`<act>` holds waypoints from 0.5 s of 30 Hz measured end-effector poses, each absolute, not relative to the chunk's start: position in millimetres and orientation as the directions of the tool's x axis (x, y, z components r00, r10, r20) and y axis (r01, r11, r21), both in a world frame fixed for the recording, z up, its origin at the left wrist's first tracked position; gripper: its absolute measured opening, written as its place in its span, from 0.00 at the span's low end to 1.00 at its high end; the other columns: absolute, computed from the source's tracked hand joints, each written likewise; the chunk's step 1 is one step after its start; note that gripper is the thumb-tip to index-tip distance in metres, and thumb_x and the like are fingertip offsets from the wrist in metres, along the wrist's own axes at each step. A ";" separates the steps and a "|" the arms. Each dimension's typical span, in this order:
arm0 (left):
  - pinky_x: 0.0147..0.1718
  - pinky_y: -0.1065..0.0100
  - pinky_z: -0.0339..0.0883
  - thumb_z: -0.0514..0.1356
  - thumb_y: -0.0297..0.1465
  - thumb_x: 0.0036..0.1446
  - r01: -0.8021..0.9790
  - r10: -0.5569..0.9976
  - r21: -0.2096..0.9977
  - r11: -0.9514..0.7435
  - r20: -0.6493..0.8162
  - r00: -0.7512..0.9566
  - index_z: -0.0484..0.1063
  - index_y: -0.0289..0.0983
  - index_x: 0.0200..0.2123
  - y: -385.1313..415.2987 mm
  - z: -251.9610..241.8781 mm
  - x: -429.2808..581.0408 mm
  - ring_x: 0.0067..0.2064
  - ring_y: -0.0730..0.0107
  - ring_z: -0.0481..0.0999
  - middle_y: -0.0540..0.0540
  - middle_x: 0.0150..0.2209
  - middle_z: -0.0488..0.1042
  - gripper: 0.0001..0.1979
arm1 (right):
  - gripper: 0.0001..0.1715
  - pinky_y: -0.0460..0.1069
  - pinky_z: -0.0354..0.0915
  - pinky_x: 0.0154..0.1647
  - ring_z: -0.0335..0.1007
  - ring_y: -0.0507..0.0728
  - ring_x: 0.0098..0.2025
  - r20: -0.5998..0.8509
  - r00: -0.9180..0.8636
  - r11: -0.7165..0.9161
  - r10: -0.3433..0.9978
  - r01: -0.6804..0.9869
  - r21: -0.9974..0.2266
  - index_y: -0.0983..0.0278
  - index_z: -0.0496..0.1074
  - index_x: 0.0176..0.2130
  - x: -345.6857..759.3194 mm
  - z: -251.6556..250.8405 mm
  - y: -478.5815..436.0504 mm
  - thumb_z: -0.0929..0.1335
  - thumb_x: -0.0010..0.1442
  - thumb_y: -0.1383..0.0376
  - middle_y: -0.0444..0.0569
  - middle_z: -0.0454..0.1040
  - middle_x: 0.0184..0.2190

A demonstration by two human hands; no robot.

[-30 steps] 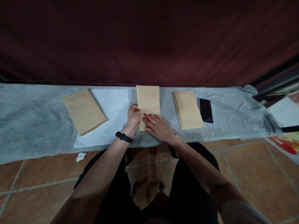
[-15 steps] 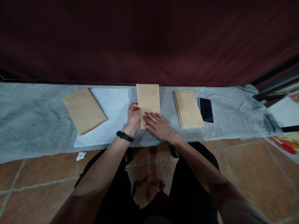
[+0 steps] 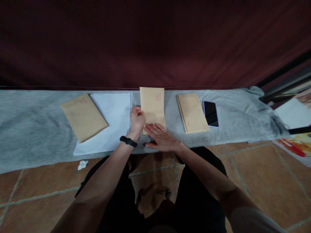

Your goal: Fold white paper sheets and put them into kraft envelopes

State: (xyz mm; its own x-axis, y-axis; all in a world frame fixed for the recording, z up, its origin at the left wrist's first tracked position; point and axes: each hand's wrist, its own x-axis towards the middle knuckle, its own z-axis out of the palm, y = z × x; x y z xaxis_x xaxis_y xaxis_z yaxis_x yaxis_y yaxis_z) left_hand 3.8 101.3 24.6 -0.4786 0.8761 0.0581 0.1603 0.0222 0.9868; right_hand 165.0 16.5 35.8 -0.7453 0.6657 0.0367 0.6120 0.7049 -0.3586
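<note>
A brown paper envelope [image 3: 152, 103] with faint red print lies in front of me on the grey cloth. At its left edge, my left hand [image 3: 137, 119] is closed, thumb and fingers pinching the side of the paper. My right hand [image 3: 162, 138] rests flat across the envelope's near end, fingers stretched out, hiding part of that edge. Left of my hands, another brown envelope pile [image 3: 84, 117] lies at a slant over white paper sheets [image 3: 114, 111]. Right of them sits a stack of brown envelopes [image 3: 193, 113].
A dark-screened phone [image 3: 211, 114] in a pale case lies beside the right stack. The grey cloth [image 3: 238, 113] covers the long narrow surface, with a dark red curtain [image 3: 155, 58] behind. A crumpled white tissue [image 3: 83, 164] is on the tiled floor [image 3: 43, 184].
My right hand has slid slightly toward me, down to the envelope's near edge, its thumb now spread out. The left hand keeps its pinch. The whole view has shifted a little.
</note>
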 end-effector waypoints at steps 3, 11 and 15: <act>0.34 0.70 0.63 0.57 0.19 0.46 0.201 0.885 0.979 -0.026 0.115 -0.450 0.66 0.41 0.31 106.1 21.9 3.7 0.31 0.72 0.70 0.54 0.27 0.67 0.11 | 0.51 0.58 0.39 0.77 0.41 0.60 0.76 0.008 -0.771 0.711 0.637 0.584 -0.391 0.66 0.47 0.73 165.8 40.0 14.0 0.65 0.66 0.42 0.55 0.46 0.74; 0.29 0.71 0.61 0.56 0.21 0.46 0.315 0.918 0.949 -0.006 0.130 -0.374 0.67 0.41 0.31 121.6 12.6 -2.1 0.27 0.72 0.69 0.55 0.25 0.69 0.10 | 0.27 0.53 0.56 0.72 0.59 0.53 0.70 0.040 -0.748 0.631 0.663 0.529 -0.567 0.58 0.65 0.66 176.5 58.9 27.1 0.58 0.75 0.53 0.45 0.66 0.67; 0.31 0.70 0.64 0.57 0.21 0.48 0.353 0.946 0.935 -0.026 0.137 -0.293 0.69 0.40 0.34 124.1 9.5 -3.6 0.29 0.70 0.72 0.53 0.28 0.73 0.10 | 0.29 0.54 0.54 0.73 0.55 0.54 0.71 0.094 -0.561 0.527 0.823 0.690 -0.495 0.61 0.60 0.69 186.8 52.6 40.7 0.54 0.76 0.57 0.48 0.61 0.70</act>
